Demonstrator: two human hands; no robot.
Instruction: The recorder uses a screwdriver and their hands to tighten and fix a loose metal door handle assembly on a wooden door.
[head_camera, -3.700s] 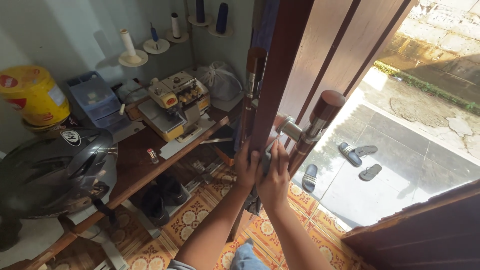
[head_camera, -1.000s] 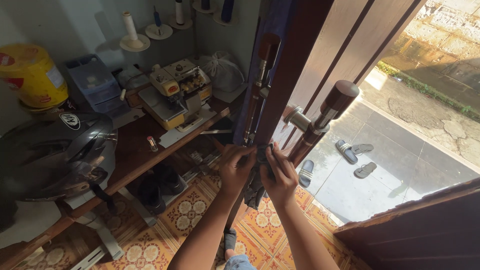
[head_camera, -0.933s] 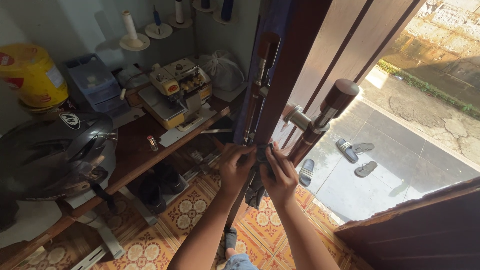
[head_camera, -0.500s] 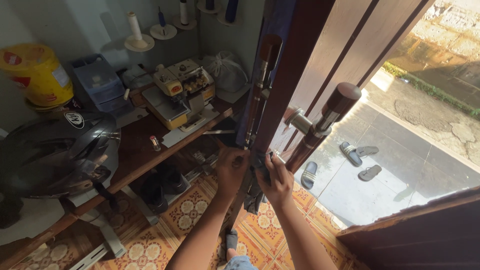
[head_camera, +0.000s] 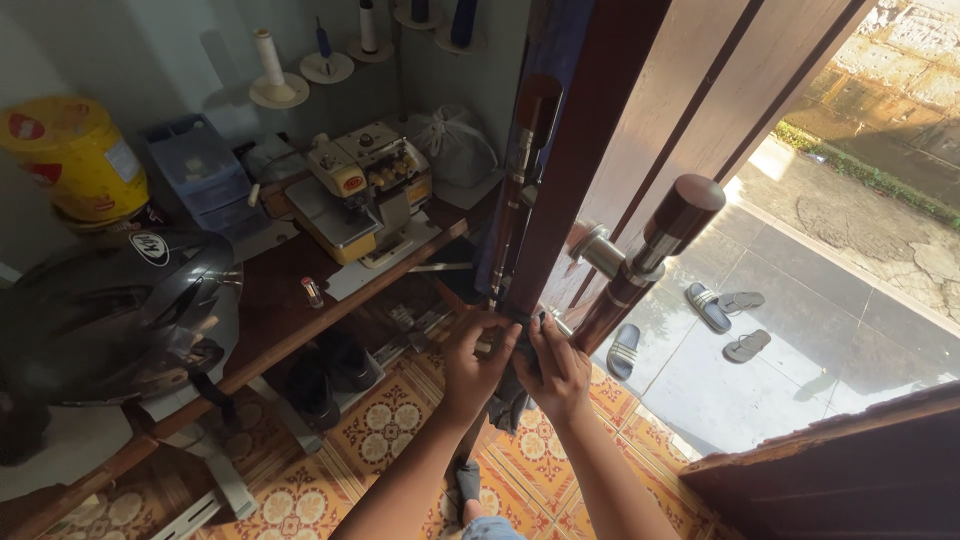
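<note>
- left hand (head_camera: 475, 362) grips the edge of the dark wooden door (head_camera: 590, 150) low down, fingers curled shut round the edge and a dark cloth (head_camera: 508, 395)
- right hand (head_camera: 560, 370) just beside it, touching the same door edge; its grip is closed on the dark cloth, which hangs below both hands
- both hands side by side, nearly touching, at the foot of the long door handle (head_camera: 645, 260)
- the door stands open, edge toward the camera; the outer handle is a brown cylinder on a metal bracket, tilted; a second long handle (head_camera: 522, 170) runs along the inner side
- exact thing under the fingers is hidden; cannot tell if it is a latch or only the cloth
- left of the door: wooden counter (head_camera: 280, 300) with a cream sewing machine (head_camera: 365, 190), a white cloth bag (head_camera: 455, 145), a blue plastic box (head_camera: 195, 170), a yellow tub (head_camera: 75, 155)
- dark helmet (head_camera: 110, 310) at the near left end of the counter
- thread cones (head_camera: 270, 70) on the shelf behind the machine
- dark shoes (head_camera: 320, 375) under the counter on the patterned tile floor (head_camera: 390, 425)
- outside, well apart from the hands: sandals (head_camera: 715, 310) on grey paving, in sun
</note>
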